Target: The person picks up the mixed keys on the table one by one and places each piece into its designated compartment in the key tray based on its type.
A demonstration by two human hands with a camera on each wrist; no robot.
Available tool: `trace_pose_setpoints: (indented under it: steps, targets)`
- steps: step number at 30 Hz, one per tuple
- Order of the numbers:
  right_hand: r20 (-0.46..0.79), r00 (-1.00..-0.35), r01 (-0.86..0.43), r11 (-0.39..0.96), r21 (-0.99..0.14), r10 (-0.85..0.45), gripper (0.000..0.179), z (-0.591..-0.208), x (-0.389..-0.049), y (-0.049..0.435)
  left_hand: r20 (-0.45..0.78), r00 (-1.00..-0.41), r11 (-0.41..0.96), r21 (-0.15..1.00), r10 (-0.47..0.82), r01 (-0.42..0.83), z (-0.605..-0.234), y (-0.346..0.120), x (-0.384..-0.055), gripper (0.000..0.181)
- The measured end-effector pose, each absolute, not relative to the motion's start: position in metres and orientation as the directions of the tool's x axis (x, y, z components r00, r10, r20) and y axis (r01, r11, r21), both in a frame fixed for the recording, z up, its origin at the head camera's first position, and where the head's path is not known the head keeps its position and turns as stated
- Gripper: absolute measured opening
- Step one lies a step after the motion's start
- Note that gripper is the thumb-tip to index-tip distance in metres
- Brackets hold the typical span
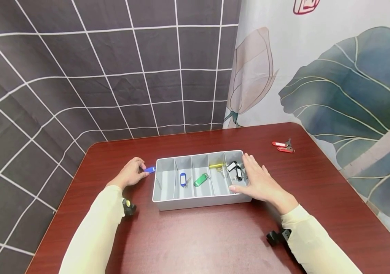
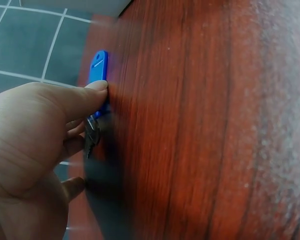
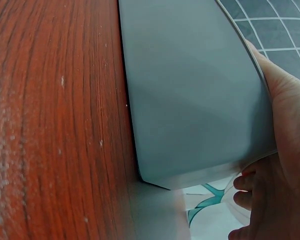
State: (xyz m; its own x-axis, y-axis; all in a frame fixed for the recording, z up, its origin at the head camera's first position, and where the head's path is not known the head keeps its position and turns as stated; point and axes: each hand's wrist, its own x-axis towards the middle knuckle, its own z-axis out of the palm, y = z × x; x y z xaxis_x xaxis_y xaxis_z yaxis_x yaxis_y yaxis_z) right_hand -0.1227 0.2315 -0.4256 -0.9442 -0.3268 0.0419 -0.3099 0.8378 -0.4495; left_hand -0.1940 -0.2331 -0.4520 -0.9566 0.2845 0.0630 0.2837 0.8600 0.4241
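In the head view a grey divided tray (image 1: 181, 203) lies on the table, holding a blue key tag (image 1: 183, 179), a green key tag (image 1: 201, 179), a yellow key tag (image 1: 216, 166) and two black-framed tags (image 1: 239, 173) in its compartments. My left hand (image 1: 131, 173) is beside the tray's left end. Its thumb and fingers pinch another blue key tag (image 2: 98, 70), with a key (image 2: 92, 135) hanging from it in the left wrist view. My right hand (image 1: 263, 184) rests on the tray's right front corner, fingers extended, thumb over the front rim.
Two red key tags (image 1: 279, 144) with keys lie at the back right of the dark red table (image 1: 188, 239). A grey gridded curtain (image 1: 112, 68) and a flower-patterned curtain (image 1: 263, 76) hang behind the table.
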Motion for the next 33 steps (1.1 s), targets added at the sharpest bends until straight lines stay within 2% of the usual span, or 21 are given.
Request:
trace_pose_setpoints:
  steps: [10, 21, 27, 33]
  targets:
    - [0.040, -0.945, -0.308, 0.840, -0.448, -0.325, 0.125, -0.424, -0.121, 0.231, 0.095, -0.966, 0.851, 0.459, 0.239, 0.256, -0.454, -0.233, -0.191, 0.022]
    - [0.035, -0.945, -0.304, 0.838, -0.453, -0.324, 0.125, -0.424, -0.120, 0.230, 0.144, -0.974, 0.828, 0.513, 0.178, 0.227, -0.458, -0.236, -0.188, 0.008]
    - [0.032, -0.946, -0.301, 0.838, -0.455, -0.322, 0.125, -0.425, -0.121, 0.230, 0.216, -0.960, 0.820, 0.506, 0.180, 0.267, -0.460, -0.237, -0.186, 0.012]
    - [0.026, -0.947, -0.295, 0.837, -0.461, -0.320, 0.125, -0.425, -0.122, 0.230, 0.227, -0.959, 0.825, 0.501, 0.168, 0.263, -0.463, -0.240, -0.184, 0.015]
